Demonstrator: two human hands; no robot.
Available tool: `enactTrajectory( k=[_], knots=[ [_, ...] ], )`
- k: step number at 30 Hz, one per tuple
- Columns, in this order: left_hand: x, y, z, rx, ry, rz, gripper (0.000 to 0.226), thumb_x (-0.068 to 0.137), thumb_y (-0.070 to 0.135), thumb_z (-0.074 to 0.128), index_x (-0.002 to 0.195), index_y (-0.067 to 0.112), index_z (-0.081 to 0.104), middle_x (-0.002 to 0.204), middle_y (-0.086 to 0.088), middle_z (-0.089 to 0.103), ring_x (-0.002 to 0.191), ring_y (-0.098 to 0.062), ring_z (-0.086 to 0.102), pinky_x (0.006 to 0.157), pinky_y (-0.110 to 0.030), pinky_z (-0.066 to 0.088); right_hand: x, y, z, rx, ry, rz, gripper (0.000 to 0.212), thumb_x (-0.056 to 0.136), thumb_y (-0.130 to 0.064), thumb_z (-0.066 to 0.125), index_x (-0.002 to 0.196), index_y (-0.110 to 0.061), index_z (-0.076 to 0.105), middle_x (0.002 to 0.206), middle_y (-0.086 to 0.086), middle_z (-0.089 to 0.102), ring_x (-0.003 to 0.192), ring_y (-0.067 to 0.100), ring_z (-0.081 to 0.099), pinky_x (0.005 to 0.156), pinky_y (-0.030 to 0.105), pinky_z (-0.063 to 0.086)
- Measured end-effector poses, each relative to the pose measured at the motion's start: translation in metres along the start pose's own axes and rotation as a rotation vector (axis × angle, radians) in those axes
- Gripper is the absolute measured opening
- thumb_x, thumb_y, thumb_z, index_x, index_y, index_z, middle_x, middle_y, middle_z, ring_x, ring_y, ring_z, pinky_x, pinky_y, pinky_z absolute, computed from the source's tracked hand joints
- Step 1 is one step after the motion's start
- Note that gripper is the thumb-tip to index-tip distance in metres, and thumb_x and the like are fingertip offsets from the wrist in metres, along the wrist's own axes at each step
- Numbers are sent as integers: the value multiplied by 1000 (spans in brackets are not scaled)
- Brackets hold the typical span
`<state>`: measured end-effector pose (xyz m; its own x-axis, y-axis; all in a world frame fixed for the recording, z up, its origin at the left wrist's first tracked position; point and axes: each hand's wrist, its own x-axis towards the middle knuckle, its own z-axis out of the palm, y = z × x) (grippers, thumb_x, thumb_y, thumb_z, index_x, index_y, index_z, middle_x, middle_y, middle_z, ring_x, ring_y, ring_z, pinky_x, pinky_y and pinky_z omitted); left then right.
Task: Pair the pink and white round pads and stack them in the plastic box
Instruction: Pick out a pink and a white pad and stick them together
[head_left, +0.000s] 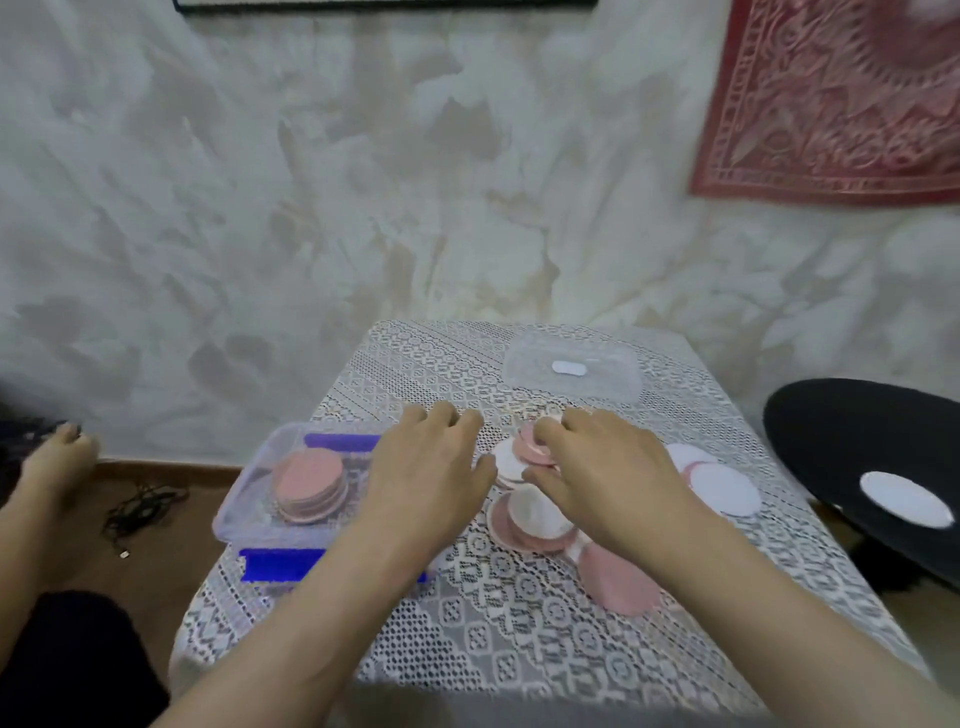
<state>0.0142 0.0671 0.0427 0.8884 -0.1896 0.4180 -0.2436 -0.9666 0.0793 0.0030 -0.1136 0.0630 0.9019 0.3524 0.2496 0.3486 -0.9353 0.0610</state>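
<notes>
The right hand's (608, 467) fingers (550, 431) curl round a soft pink pad (530, 451) mid-table. The left hand's (426, 467) fingers bend down together beside it, and I cannot tell whether they grip anything. Loose round pads (722, 486) lie toward the lace cloth's (519, 649) right edge. The clear plastic box (244, 499) at the left edge holds a pink stack (310, 486).

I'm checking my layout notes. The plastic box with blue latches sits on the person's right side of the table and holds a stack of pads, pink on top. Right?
Not quite: the head view shows the plastic box on the person's left side of the table, not the right. It does have blue latches and holds a stack of pads, pink on top.
</notes>
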Motion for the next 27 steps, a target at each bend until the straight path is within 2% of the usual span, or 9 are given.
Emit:
enactTrajectory(
  k=[5, 10, 14, 16, 23, 27],
  knots=[
    [6, 48, 30, 4, -26, 86, 41, 91, 45, 54, 121, 19, 64, 108, -2, 66, 95, -27, 57, 70, -37, 47, -30, 42, 8, 1, -54, 127, 39, 101, -56, 41, 123, -26, 49, 117, -1, 56, 113, 26, 52, 73, 36, 36],
    [-6, 80, 63, -3, -115, 109, 41, 95, 44, 45, 124, 21, 61, 120, -3, 62, 103, -28, 54, 80, -39, 50, -58, 64, 33, 46, -128, 206, 36, 101, -51, 44, 126, -26, 49, 125, -1, 53, 112, 25, 52, 76, 37, 39],
    [-14, 88, 75, 25, -116, 105, 35, 92, 39, 49, 115, 18, 64, 113, -6, 65, 93, -28, 56, 76, -40, 51, -72, 71, 54, 107, -122, 225, 33, 101, -53, 42, 121, -27, 50, 123, -2, 47, 106, 23, 50, 78, 38, 49],
    [-14, 87, 77, 24, -100, 107, 33, 92, 39, 52, 115, 18, 65, 113, -5, 66, 94, -29, 56, 76, -40, 51, -73, 73, 56, 143, -102, 232, 31, 100, -54, 43, 116, -29, 52, 120, -4, 47, 104, 21, 50, 79, 40, 52],
    [-22, 77, 69, -24, -101, 95, 39, 91, 36, 51, 122, 16, 65, 118, -6, 68, 99, -32, 58, 81, -42, 50, -74, 75, 50, 209, -120, 222, 31, 100, -53, 43, 115, -29, 56, 116, -6, 49, 100, 19, 51, 80, 38, 51],
    [-34, 67, 64, -17, -70, 73, 36, 91, 36, 63, 121, 17, 67, 116, -6, 69, 98, -31, 59, 79, -39, 49, -77, 62, 49, 273, -126, 180, 36, 102, -53, 42, 126, -31, 56, 122, -10, 49, 107, 16, 50, 83, 35, 48]
  ],
)
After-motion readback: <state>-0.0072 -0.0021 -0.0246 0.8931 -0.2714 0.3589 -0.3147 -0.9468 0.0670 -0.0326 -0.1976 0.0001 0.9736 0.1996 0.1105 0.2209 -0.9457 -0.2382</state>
